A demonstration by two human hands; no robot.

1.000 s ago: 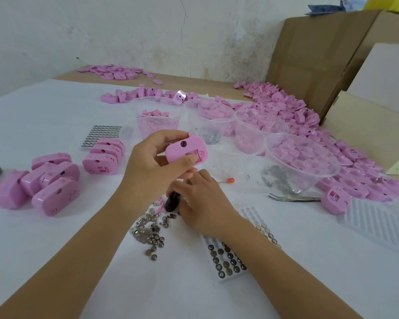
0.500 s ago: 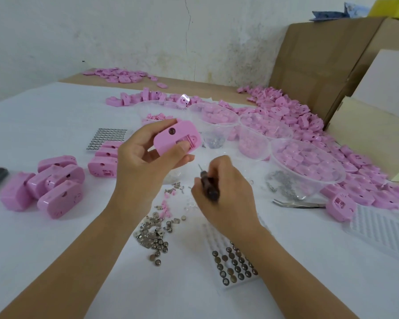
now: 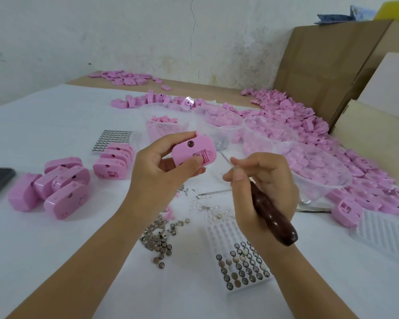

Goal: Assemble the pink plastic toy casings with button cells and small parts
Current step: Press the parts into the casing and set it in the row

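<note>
**Casing raised, tool aimed at it**

The left grip [image 3: 161, 166] curls round a pink casing [image 3: 194, 149] held above the counter [image 3: 55, 111], thumb pressing beside its open compartment. The casing's long axis runs left to right, with the compartment face toward the camera. The right grip [image 3: 263, 187] clasps a dark-handled screwdriver [image 3: 272, 217], its shaft pointing up-left at the casing. The counter is white; a cracked pale wall [image 3: 124, 31] and cardboard boxes [image 3: 320, 65] stand behind.

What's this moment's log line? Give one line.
left hand: holds pink casing | right hand: grips dark-handled tool | tool tip: close to casing
</note>
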